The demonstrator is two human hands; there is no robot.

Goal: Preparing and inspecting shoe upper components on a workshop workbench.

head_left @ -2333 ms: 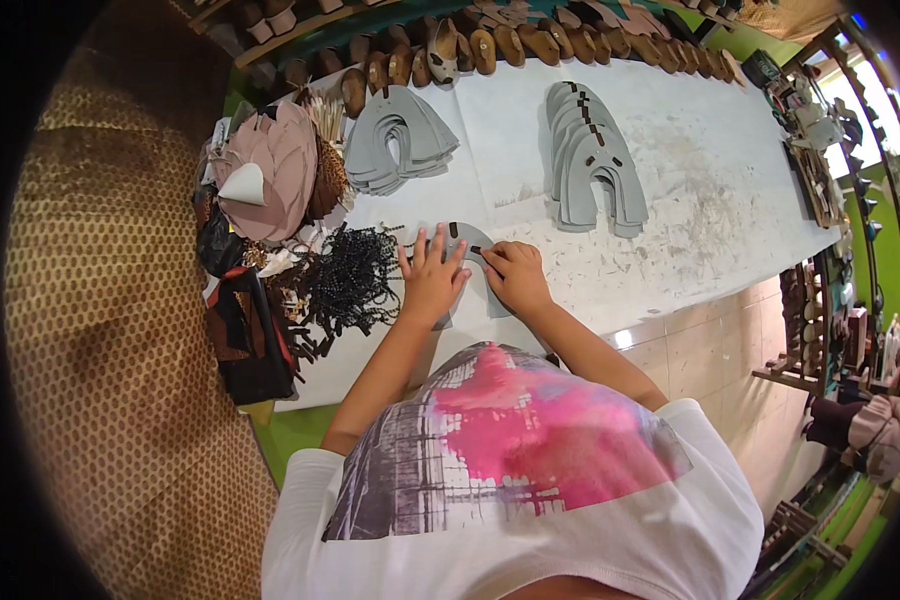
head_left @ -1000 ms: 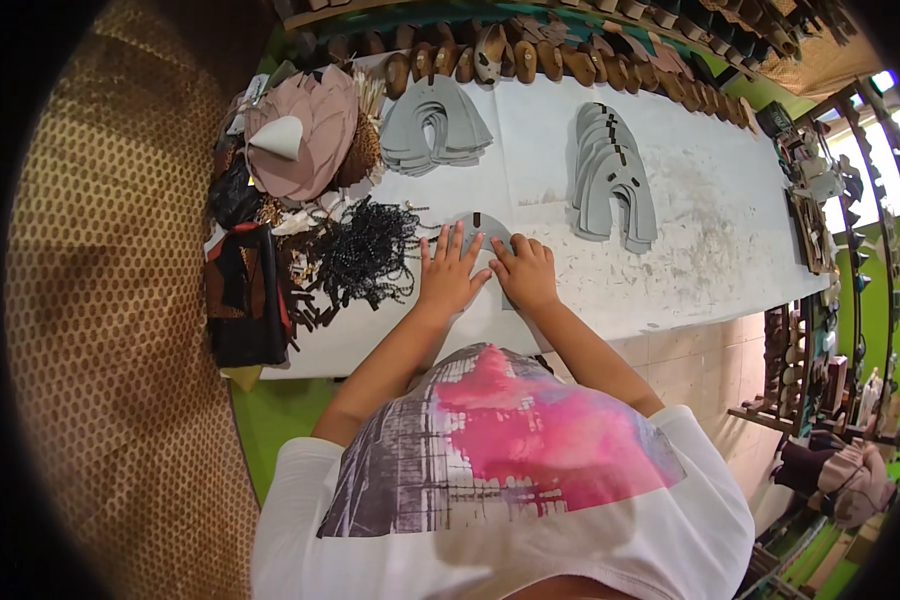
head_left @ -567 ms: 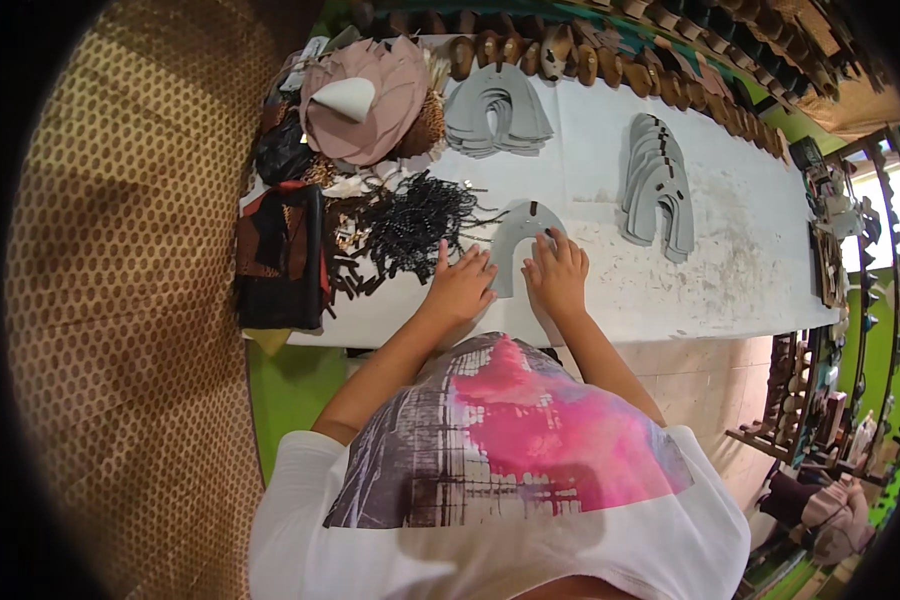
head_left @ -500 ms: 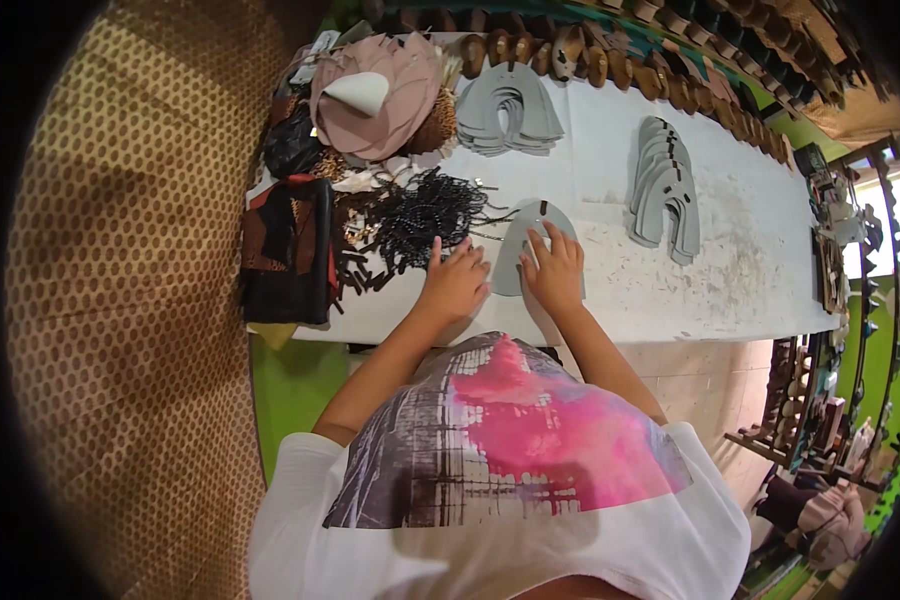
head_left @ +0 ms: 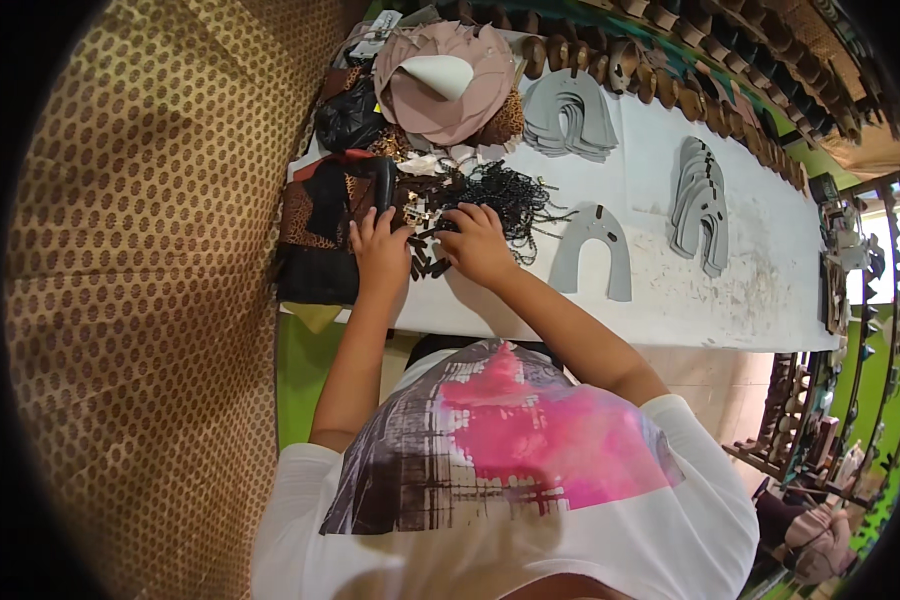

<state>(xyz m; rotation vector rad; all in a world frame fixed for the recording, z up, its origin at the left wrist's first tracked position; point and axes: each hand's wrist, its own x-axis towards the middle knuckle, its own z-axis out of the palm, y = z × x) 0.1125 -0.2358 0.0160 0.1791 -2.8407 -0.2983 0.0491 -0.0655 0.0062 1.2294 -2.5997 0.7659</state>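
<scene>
My left hand is open, fingers spread, at the right edge of a stack of dark and leopard-print material and close below a black roll. My right hand reaches left over short black strips, its fingers slightly bent and apart; nothing shows in them. Small shiny metal pieces lie between the hands. Above the right hand is a tangled heap of black beaded cords. Right of it, a single grey U-shaped piece with a dark tab at its top lies flat.
Stacked grey U-shaped pieces lie at the back, and another fanned stack lies right. A pile of pink leaf-shaped cutouts bears a white cone. Brown shoe lasts line the table's far edge. A patterned curtain hangs left.
Both hands have moved left, away from the grey U-shaped piece. My right hand has left that piece and now reaches over the black strips; my left hand is beside the stacked material.
</scene>
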